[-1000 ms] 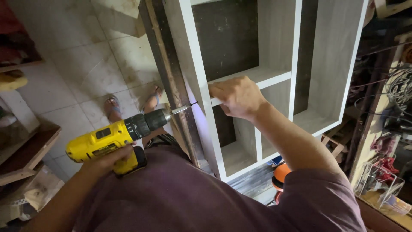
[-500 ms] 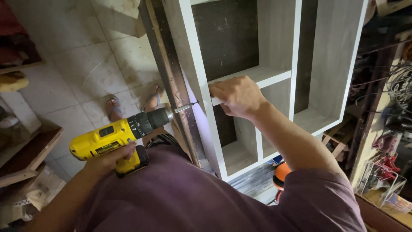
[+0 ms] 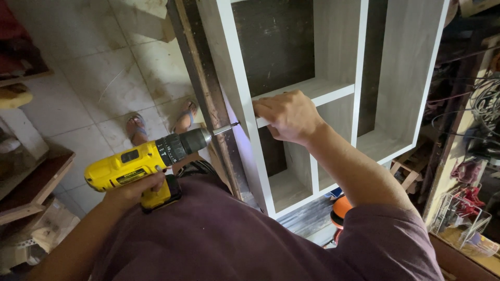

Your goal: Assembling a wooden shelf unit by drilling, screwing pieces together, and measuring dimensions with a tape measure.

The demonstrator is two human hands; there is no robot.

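Note:
My left hand (image 3: 136, 191) grips the handle of a yellow and black cordless drill (image 3: 146, 161). Its bit carries a screw (image 3: 233, 125) whose tip meets the outer face of the cabinet's white-edged side panel (image 3: 235, 93). My right hand (image 3: 288, 116) presses on the front edge of a light wood-grain shelf (image 3: 317, 89) inside the cabinet, level with the screw. The cabinet has several open compartments with a dark back board.
Pale floor tiles (image 3: 99, 78) lie to the left, with my two feet in sandals (image 3: 159, 124) on them. Wooden boards and scraps (image 3: 31, 192) sit at the far left. An orange tool (image 3: 341, 208) lies below the cabinet. Wires and a clear tray (image 3: 463, 218) crowd the right side.
The drill has stayed against the side panel, with only a slight shift of the view. My right hand keeps its hold on the shelf edge.

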